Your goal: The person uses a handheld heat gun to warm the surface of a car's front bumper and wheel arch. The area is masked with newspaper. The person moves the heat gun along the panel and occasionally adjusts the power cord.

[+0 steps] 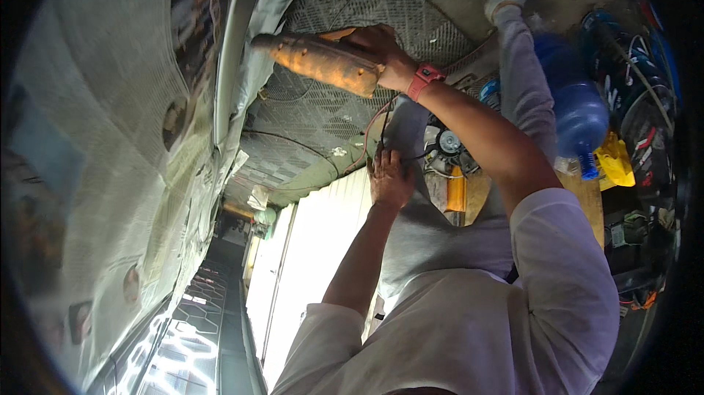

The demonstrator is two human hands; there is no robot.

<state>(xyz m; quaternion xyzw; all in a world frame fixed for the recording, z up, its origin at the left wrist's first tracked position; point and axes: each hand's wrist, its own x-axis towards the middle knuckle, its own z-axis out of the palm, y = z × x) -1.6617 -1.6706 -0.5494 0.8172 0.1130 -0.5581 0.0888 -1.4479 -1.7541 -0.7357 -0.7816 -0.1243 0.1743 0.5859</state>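
Note:
My right hand (381,47), with a red watch on its wrist, is closed round a long, worn orange-brown tool (323,65). Small holes dot the tool's body. Its dark front end reaches to the edge of a smooth grey panel (246,72); whether they touch, I cannot tell. From the tool's rear, a thin black cord (386,120) runs down toward my left hand (390,177). That hand lies over my grey-trousered left knee with its fingers stretched out, and its fingertips are partly hard to make out.
Paper and film sheeting (147,197) covers the surface at left. Patterned mats (330,109) lie on the floor, crossed by cords. At right are my stretched-out leg (528,80) in a white clog, a blue water jug (576,94), a yellow bag (614,160) and assorted tools.

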